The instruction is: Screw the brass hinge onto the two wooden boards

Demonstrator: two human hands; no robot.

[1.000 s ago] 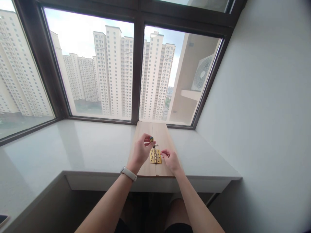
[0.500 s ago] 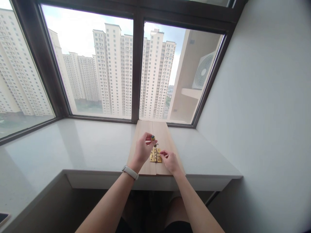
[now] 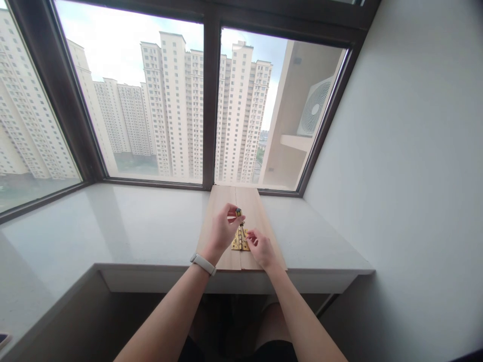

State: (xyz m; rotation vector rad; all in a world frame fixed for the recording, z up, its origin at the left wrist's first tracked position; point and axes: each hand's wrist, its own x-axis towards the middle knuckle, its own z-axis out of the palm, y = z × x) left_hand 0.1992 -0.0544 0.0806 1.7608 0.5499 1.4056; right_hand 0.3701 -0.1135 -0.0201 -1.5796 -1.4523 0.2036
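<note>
My left hand [image 3: 225, 224], closed, grips the dark and yellow handle of a small screwdriver [image 3: 239, 213]. The metal shaft slants down over a gold hinge [image 3: 237, 244]. The hinge lies flat across the seam between two pale wooden boards [image 3: 247, 201]. My right hand [image 3: 260, 246] rests over the right leaf of the hinge, its thumb and forefinger pinched close to the screwdriver's tip. Whatever sits in that pinch is too small to make out.
The boards lie on a white windowsill counter [image 3: 158, 226], reaching from its front edge back to the dark window frame [image 3: 209, 100]. A white wall [image 3: 407, 151] rises at the right. The edge of a dark object [image 3: 3, 339] shows at lower left.
The view has shifted slightly. My right thumb and forefinger have moved a little closer to the screwdriver's tip. My left hand keeps its grip on the handle.
</note>
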